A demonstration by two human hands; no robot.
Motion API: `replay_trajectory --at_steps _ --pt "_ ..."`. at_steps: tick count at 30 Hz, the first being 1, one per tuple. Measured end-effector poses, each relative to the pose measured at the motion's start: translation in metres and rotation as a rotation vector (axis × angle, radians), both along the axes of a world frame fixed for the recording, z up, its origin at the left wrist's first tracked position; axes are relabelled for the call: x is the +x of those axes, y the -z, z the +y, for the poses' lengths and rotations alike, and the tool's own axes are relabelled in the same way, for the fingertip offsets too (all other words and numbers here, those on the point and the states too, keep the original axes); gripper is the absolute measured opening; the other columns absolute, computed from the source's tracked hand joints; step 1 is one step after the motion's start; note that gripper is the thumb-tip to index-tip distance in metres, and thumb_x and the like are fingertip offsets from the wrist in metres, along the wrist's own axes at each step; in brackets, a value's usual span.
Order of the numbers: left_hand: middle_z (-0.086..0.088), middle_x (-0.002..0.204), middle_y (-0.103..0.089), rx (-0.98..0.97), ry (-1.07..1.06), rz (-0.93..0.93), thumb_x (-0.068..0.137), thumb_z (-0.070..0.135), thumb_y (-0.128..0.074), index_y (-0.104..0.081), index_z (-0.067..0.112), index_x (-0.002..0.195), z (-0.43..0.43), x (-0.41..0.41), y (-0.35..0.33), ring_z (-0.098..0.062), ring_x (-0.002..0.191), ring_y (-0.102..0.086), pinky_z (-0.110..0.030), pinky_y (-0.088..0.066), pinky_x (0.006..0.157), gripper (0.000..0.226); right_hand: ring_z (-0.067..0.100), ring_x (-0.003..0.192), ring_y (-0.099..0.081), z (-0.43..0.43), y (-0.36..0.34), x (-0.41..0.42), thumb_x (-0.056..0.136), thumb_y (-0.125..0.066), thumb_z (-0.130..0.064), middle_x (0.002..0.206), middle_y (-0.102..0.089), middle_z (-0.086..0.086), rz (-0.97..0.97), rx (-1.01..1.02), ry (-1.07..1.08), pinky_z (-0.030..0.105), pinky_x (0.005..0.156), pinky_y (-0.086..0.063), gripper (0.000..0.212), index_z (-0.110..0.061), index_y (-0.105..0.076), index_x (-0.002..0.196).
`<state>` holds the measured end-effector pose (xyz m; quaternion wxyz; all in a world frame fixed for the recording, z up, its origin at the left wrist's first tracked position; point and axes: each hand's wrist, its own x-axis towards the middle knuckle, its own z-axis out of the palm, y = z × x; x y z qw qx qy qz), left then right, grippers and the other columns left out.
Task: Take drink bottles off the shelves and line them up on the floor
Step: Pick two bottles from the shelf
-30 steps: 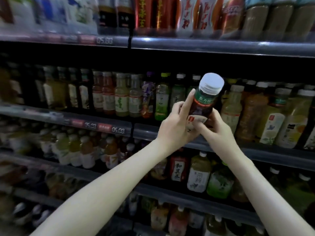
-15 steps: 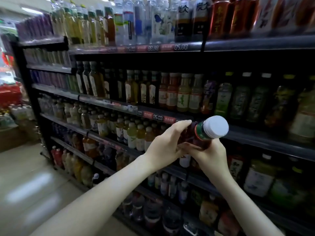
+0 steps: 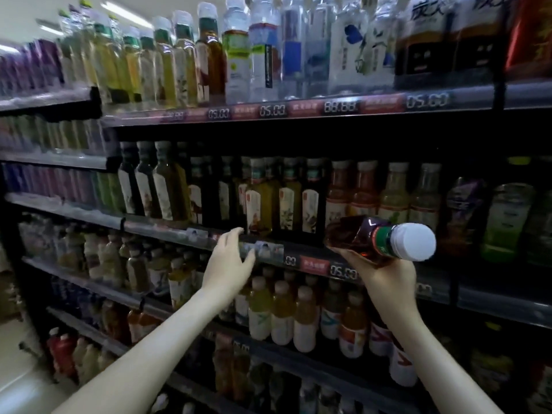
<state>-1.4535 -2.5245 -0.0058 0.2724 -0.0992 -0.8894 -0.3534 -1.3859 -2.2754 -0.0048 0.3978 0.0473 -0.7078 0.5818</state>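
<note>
Head view: my right hand (image 3: 385, 279) cradles a dark bottle (image 3: 358, 239) from below, tipped sideways with its white cap right, near the shelf (image 3: 167, 231). My left hand (image 3: 228, 264) hovers spread, empty. Full and slick, I judge; grip the body.

Two hands: left (image 3: 228, 261), right (image 3: 385, 274). One held bottle (image 3: 379, 239). Shelf bottles (image 3: 260, 201): too many, blurred.

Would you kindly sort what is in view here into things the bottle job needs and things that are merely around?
Belongs to the job:
- dark tea bottle in the right hand
- left hand, open
- shelved olive-green bottles
- floor

Merely around:
- price tags
- ceiling lights
</note>
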Motion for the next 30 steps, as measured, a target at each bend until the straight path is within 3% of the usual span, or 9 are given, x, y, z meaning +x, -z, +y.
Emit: replay_trajectory --at_steps 5,8,12,17,19,22,25,27,30 --pt "-0.008 0.145 -0.038 0.040 0.019 -0.103 0.093 0.035 -0.057 -0.031 0.018 0.144 -0.019 -0.099 -0.018 -0.026 0.127 -0.045 -0.038 -0.043 0.098 0.059 0.001 0.097 -0.065 -0.031 -0.010 -0.078 0.064 -0.087 -0.022 0.099 -0.071 -0.004 -0.039 0.119 0.065 0.014 0.086 -0.050 0.050 -0.010 -0.066 0.108" --pt "-0.012 0.145 -0.038 0.057 0.048 -0.181 0.091 0.036 -0.059 -0.024 0.013 0.148 -0.014 -0.139 -0.021 -0.030 0.128 -0.043 -0.039 -0.042 0.098 0.071 -0.004 0.095 -0.062 -0.039 -0.014 -0.106 0.067 -0.086 -0.017 0.103 -0.068 -0.009 -0.102 0.065 0.103 0.005 0.077 -0.045 0.058 -0.015 -0.057 0.117" --pt "-0.015 0.141 -0.043 0.129 0.147 -0.230 0.085 0.039 -0.066 -0.021 0.012 0.148 -0.005 -0.172 -0.019 -0.032 0.125 -0.047 -0.041 -0.045 0.099 0.082 0.007 0.099 -0.059 -0.047 -0.026 -0.138 0.068 -0.085 -0.023 0.107 -0.065 -0.010 -0.256 0.046 0.138 0.016 0.075 -0.042 0.063 -0.023 -0.054 0.122" --pt "-0.013 0.143 -0.042 0.192 0.185 -0.258 0.083 0.038 -0.069 -0.016 0.011 0.146 0.007 -0.185 -0.019 -0.032 0.122 -0.052 -0.037 -0.047 0.093 0.087 0.011 0.095 -0.061 -0.052 -0.043 -0.170 0.073 -0.081 -0.032 0.094 -0.063 -0.014 -0.421 0.104 0.084 0.024 0.077 -0.045 0.039 -0.029 -0.058 0.105" --pt "-0.014 0.142 -0.042 0.175 0.168 -0.239 0.084 0.037 -0.069 -0.018 0.010 0.144 0.009 -0.184 -0.017 -0.034 0.121 -0.052 -0.037 -0.047 0.091 0.083 0.012 0.098 -0.062 -0.056 -0.047 -0.181 0.078 -0.077 -0.035 0.101 -0.065 -0.011 -0.477 0.167 0.064 0.026 0.079 -0.048 0.035 -0.029 -0.059 0.107" --pt "-0.015 0.144 -0.040 0.169 0.152 -0.233 0.084 0.034 -0.068 -0.018 0.010 0.144 0.009 -0.183 -0.016 -0.035 0.124 -0.049 -0.040 -0.046 0.094 0.081 0.017 0.108 -0.060 -0.064 -0.045 -0.188 0.082 -0.073 -0.033 0.119 -0.063 -0.003 -0.479 0.226 0.067 0.026 0.079 -0.047 0.047 -0.023 -0.056 0.124" --pt "-0.018 0.150 -0.030 0.157 0.141 -0.219 0.085 0.034 -0.068 -0.006 0.011 0.150 0.009 -0.178 -0.016 -0.035 0.132 -0.040 -0.044 -0.042 0.101 0.093 0.019 0.113 -0.058 -0.065 -0.044 -0.185 0.086 -0.069 -0.030 0.126 -0.060 -0.001 -0.492 0.270 0.071 0.025 0.078 -0.043 0.050 -0.022 -0.050 0.132" --pt "-0.021 0.155 -0.016 0.092 0.086 -0.116 0.084 0.034 -0.068 0.005 0.010 0.151 0.011 -0.167 -0.015 -0.038 0.140 -0.024 -0.049 -0.031 0.111 0.102 0.021 0.116 -0.057 -0.064 -0.043 -0.180 0.090 -0.064 -0.028 0.129 -0.059 0.001 -0.501 0.322 0.103 0.027 0.080 -0.044 0.050 -0.020 -0.045 0.136" --pt "-0.022 0.156 0.002 -0.040 0.052 0.059 0.086 0.031 -0.066 0.002 0.010 0.151 0.025 -0.141 -0.013 -0.039 0.144 -0.003 -0.053 -0.012 0.117 0.097 0.029 0.117 -0.056 -0.061 -0.041 -0.166 0.095 -0.054 -0.021 0.130 -0.058 0.009 -0.493 0.393 0.227 0.036 0.090 -0.048 0.049 -0.018 -0.039 0.141"
